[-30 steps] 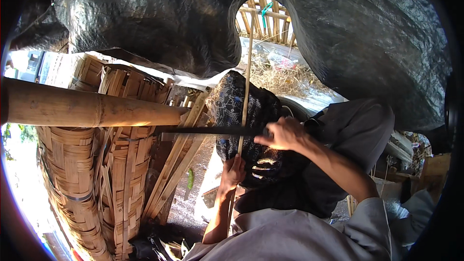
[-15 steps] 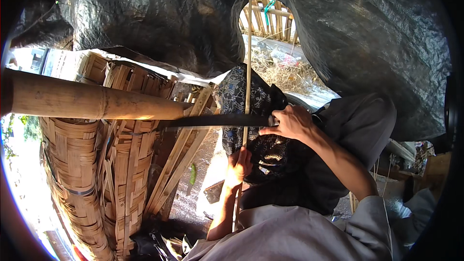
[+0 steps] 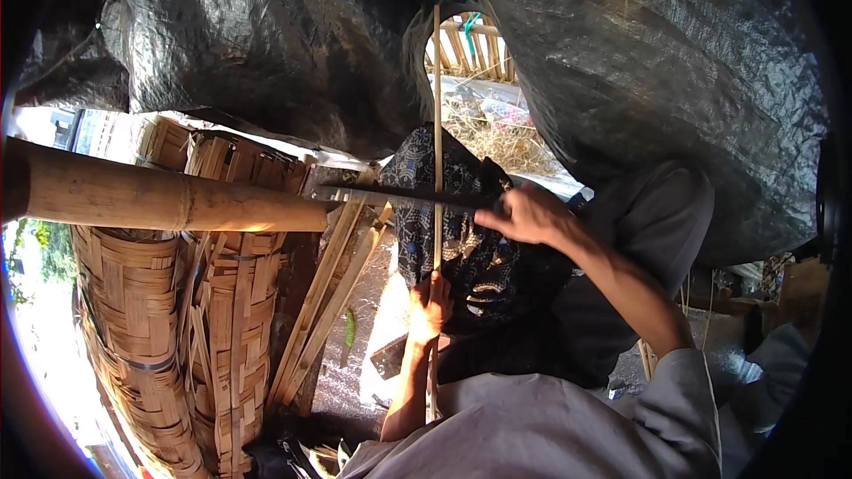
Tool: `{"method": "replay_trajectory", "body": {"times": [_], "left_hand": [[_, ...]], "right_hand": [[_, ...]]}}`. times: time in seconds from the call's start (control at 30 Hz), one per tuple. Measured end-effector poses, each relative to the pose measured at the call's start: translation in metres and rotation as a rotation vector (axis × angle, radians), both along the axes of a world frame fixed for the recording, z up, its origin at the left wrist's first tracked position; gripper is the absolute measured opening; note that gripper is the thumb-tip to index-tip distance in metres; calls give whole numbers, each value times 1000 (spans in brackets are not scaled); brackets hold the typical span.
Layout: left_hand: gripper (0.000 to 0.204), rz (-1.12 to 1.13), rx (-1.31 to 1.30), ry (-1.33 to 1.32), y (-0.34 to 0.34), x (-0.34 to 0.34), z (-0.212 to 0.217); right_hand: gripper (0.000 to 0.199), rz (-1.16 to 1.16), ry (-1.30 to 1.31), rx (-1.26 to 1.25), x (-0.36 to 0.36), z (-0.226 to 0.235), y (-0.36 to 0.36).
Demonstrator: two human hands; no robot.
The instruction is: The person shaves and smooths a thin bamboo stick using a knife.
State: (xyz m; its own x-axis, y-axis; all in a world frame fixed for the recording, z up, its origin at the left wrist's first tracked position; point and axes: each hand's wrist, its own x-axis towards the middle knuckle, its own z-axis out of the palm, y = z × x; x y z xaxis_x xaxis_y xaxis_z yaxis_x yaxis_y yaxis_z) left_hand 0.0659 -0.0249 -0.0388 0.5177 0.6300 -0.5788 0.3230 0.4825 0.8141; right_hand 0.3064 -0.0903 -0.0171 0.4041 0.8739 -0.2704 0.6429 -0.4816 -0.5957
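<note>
My left hand (image 3: 429,305) is closed round a long, thin bamboo strip (image 3: 437,115) that stands nearly upright in the view, its lower end running back along my forearm. In my right hand (image 3: 531,213) is the handle of a long dark knife (image 3: 408,196), mostly covered by my fingers. The blade points left and crosses the strip above my left hand; whether it touches the strip I cannot tell. Beneath both lies a dark patterned cloth (image 3: 413,160), draped over my leg.
A thick bamboo pole (image 3: 169,200) juts in from the left, close to the blade's tip. Tall woven bamboo baskets (image 3: 138,302) and split bamboo slats (image 3: 324,310) stand below it. Dark plastic sheeting (image 3: 657,62) hangs across the top. A small green object (image 3: 350,326) lies on the ground.
The knife has tilted, its tip now higher than its handle, and has moved slightly up along the strip. My left hand keeps its hold. The whole view has shifted a little.
</note>
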Motion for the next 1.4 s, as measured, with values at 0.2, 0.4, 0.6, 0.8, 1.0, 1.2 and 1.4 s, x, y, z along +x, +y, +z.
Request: {"method": "replay_trajectory", "body": {"times": [0.2, 0.4, 0.6, 0.8, 1.0, 1.2, 1.4], "left_hand": [[31, -147, 882, 185, -13, 10, 6], [24, -162, 988, 346, -24, 18, 12], [25, -139, 1055, 325, -27, 7, 6], [23, -88, 1342, 455, -31, 9, -2], [13, -112, 1153, 347, -28, 6, -1], [30, -71, 1294, 337, -33, 1, -18], [27, -151, 1033, 332, -30, 10, 4]], "right_hand": [[73, 78, -250, -33, -7, 14, 1], [71, -74, -49, 17, 33, 15, 1], [65, 250, -355, 53, -15, 10, -21], [64, 40, -253, 50, -9, 15, -16], [65, 214, -345, 105, -16, 7, -23], [68, -101, -61, 33, 13, 7, -13], [68, 267, -278, 86, -18, 3, -30]]}}
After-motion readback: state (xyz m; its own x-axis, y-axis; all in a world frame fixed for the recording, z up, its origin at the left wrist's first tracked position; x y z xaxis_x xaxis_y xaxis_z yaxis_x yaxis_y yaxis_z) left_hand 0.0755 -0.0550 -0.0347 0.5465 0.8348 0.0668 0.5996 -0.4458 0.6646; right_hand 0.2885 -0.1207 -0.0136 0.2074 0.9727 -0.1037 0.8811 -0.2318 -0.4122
